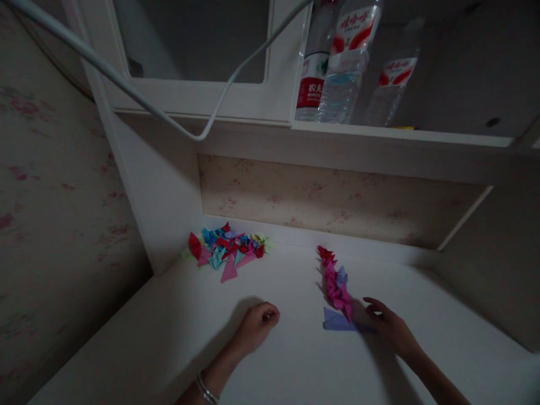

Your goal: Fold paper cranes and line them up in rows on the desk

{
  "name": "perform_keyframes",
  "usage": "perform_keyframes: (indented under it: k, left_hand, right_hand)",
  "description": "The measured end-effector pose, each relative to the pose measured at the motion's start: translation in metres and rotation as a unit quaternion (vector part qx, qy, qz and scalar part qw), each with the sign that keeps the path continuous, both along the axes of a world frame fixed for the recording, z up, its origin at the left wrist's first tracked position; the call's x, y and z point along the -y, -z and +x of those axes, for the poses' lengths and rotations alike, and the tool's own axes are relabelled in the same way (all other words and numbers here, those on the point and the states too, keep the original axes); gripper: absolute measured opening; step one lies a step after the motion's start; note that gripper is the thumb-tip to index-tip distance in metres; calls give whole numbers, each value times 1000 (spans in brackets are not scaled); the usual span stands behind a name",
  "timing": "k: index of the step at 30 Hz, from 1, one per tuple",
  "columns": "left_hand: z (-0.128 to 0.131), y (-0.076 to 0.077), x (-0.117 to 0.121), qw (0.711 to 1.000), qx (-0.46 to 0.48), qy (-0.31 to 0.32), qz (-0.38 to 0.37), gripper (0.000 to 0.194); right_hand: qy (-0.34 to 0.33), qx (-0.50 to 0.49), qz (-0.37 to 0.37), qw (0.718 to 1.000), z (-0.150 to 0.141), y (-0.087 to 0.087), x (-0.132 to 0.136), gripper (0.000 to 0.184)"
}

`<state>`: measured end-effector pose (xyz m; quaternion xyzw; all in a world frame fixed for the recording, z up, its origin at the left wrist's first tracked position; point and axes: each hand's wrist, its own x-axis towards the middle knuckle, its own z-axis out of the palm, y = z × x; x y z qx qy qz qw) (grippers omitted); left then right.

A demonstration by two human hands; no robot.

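Observation:
My left hand (257,326) rests over the white desktop with its fingers curled in, and nothing shows in it. To the right, my right hand (388,329) hovers with fingers apart, holding nothing visible. Just left of its fingertips lies a flat folded piece of purple paper (337,320). Behind that paper, a row of folded paper pieces runs away from me: magenta ones (334,286), a lavender one (341,275) and a red one (325,254) at the far end. A mixed pile of colourful folded papers (228,246) lies at the back left.
Above the white desktop (291,365) is a shelf with plastic bottles (348,62) and a cabinet door (194,95). A white cable (169,119) hangs across the front of the cabinet. A side panel (147,185) and floral wall (46,225) stand at left.

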<state>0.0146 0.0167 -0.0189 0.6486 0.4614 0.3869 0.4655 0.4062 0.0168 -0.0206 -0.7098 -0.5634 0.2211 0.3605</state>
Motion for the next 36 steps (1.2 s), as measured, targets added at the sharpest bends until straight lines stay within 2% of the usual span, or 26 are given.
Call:
perform_keyframes:
  k: [3, 6, 9, 12, 17, 22, 28, 36]
  left_hand:
    - [-2, 3, -3, 998, -51, -37, 17, 25]
    - [-14, 1, -16, 981, -145, -101, 77, 25]
    - [-35, -9, -39, 959, -215, -151, 109, 19]
    - [-55, -23, -66, 922, -304, -207, 118, 19]
    - [-62, -36, -95, 860, -441, -227, 124, 22]
    - [-55, -31, -102, 822, -518, -210, 112, 22]
    - [-55, -21, -106, 801, -559, -205, 68, 25]
    - [-51, -23, -109, 795, -552, -244, 51, 29]
  right_hand:
    - [45, -31, 15, 998, -2, 0, 21, 50]
    - [87, -60, 16, 994, -8, 3, 49, 52]
    - [134, -70, -8, 988, -15, 4, 74, 55]
    - [163, -75, -32, 983, -20, 1, 87, 58]
    - [156, -69, -26, 985, -24, -2, 89, 60]
    - [135, -73, -26, 988, -25, -1, 91, 60]
    - [139, -86, -32, 986, -25, -2, 92, 61]
    - [122, -90, -14, 988, -20, 6, 92, 56]
